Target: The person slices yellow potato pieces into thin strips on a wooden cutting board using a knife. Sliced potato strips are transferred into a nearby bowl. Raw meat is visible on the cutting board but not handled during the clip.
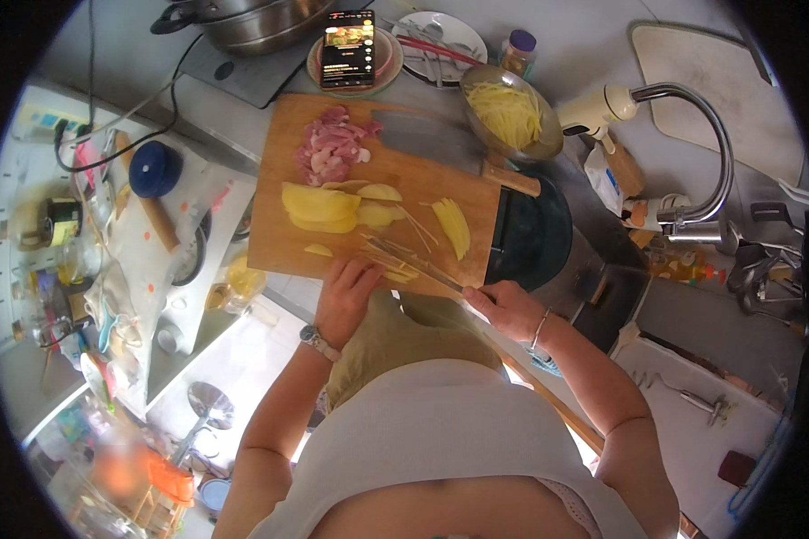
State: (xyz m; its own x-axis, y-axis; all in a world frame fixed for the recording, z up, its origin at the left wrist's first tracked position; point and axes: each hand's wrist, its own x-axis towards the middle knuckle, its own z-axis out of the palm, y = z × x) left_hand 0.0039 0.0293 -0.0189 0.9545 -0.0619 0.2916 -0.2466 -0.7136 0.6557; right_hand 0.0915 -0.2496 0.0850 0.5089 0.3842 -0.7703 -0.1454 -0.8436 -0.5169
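Note:
My right hand (509,308) grips a knife (418,264), whose narrow blade reaches left over cut potato strips near the front edge of a wooden cutting board (270,236). Beside the blade tip, my left hand (350,296) has its bent fingertips at the board's edge by the strips; whether they pinch something is hidden. Farther back lie potato slices (320,207), with sliced raw meat (334,148) behind them. To the right is a small fan of potato strips (452,226). A broad cleaver (438,141) lies across the back right of the board.
A metal bowl of potato shreds (505,114) stands at the board's back right corner. Behind the board are a phone (348,50) on stacked dishes and a plate with utensils (468,34). A faucet (714,135) arches at right over the sink, beside a dark green container (532,232).

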